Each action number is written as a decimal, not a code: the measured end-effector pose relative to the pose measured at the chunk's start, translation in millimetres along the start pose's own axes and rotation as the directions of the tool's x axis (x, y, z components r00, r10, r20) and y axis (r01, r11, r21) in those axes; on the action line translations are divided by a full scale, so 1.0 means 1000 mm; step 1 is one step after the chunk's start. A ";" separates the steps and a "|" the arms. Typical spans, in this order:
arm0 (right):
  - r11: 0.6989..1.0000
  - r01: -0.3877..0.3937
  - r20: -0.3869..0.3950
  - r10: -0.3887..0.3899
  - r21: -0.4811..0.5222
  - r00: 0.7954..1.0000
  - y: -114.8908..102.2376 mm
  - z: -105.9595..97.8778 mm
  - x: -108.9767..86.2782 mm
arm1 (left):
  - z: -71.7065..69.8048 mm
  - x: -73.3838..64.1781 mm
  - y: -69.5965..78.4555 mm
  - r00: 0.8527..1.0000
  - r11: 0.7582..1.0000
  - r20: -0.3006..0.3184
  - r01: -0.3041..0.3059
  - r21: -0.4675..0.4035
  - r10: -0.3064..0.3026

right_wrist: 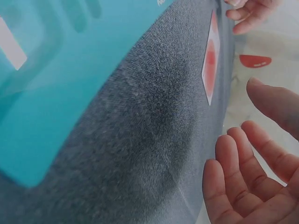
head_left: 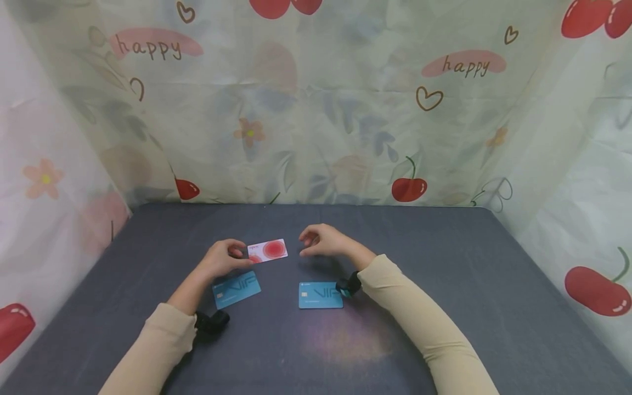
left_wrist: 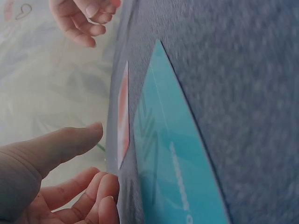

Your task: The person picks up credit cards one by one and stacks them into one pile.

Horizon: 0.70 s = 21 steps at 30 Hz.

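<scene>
A white card with red circles (head_left: 274, 249) lies flat on the dark table between the two hands. At its left end is my left hand (head_left: 224, 259), thumb and fingers apart with nothing between them; whether a fingertip touches the card I cannot tell. My right hand (head_left: 323, 241) hovers off the card's right end, its fingers loosely bent and holding nothing. Closer to me lie two blue cards with "VIP" lettering: a tilted left card (head_left: 236, 291) and a straight right card (head_left: 318, 299). The right wrist camera partly covers that right card's edge.
The dark grey cloth-covered table (head_left: 434, 258) stretches out on both sides. A printed curtain (head_left: 316, 120) with cherries and "happy" lettering hangs behind it and along the sides. Black cameras are strapped to both wrists.
</scene>
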State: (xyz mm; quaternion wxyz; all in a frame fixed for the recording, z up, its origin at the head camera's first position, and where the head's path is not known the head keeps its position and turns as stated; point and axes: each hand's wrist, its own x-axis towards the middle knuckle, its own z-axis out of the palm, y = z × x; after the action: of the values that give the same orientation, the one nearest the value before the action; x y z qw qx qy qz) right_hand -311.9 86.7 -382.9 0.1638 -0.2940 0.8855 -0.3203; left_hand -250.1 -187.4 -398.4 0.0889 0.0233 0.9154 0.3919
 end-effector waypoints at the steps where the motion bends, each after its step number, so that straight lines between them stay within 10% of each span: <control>1: 1.000 0.004 0.000 -0.004 0.001 1.000 0.000 0.000 0.002 | 0.000 0.001 -0.001 1.000 1.000 -0.002 0.004 0.004 -0.004; 21: 0.998 -0.059 0.004 0.059 0.019 0.998 -0.013 0.014 0.041 | -0.001 0.013 -0.006 0.999 0.999 0.022 0.041 0.035 -0.042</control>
State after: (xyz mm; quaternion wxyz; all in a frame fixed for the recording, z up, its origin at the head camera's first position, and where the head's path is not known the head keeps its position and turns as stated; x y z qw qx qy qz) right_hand -331.4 46.5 -388.7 0.1776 -0.2665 0.8904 -0.3234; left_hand -262.7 -190.8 -404.5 0.1072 0.0104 0.9213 0.3736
